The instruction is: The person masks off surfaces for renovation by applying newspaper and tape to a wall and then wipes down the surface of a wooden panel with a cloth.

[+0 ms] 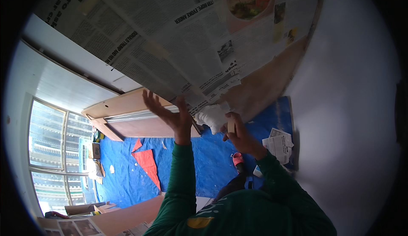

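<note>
Newspaper sheets (137, 41) cover a large panel in front of me, joined in places by strips of tape. Along its lower right, bare brown surface (271, 73) shows. My left hand (173, 118) is raised at the panel's lower edge, fingers apart and holding nothing; whether it touches the paper I cannot tell. In my right hand (240, 137) is a roll of tan tape (231, 127), likely masking tape, gripped between thumb and fingers. A crumpled white bag or cloth (211, 118) appears between the two hands, just below the newspaper.
Blue tarp (204, 165) covers the floor, with a red-orange sheet piece (148, 165) on it. Loose newspapers (278, 146) lie by the white wall (338, 108). Wooden panels (137, 124) stand on the left, near a window (47, 134) and a cardboard box (94, 150).
</note>
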A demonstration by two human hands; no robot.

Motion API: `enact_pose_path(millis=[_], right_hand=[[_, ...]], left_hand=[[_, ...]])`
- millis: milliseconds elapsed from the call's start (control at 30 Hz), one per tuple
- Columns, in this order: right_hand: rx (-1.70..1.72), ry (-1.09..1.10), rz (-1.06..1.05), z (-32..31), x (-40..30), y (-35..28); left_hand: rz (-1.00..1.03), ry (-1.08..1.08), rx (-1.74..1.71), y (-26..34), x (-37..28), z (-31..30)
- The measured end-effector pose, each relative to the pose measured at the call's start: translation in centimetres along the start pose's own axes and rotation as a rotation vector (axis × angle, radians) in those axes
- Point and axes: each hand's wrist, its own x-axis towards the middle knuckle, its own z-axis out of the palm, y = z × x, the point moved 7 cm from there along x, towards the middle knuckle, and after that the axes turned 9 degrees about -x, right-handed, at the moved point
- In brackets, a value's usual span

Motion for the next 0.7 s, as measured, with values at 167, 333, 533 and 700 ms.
enact_pose_path(millis=[167, 333, 533, 700], right_hand=[[0.135, -0.063, -0.216, -3.8, -3.2, -8.4], [-0.057, -0.059, -0.312, -5.9, -6.6, -13.1], [-0.136, -0.055, -0.265, -7.8, -11.0, -14.9], [-0.416, -0.039, -0.307, -9.6, -14.8, -14.8]], left_hand=[[0.009, -0.381, -0.187, 8.4, -6.3, 0.0], [-0.100, -0.743, -0.348, 15.9, -8.1, 2.7], [-0.107, -0.718, -0.337, 20.4, -8.7, 2.8], [-0.101, -0.626, -0.318, 23.5, -11.8, 2.9]])
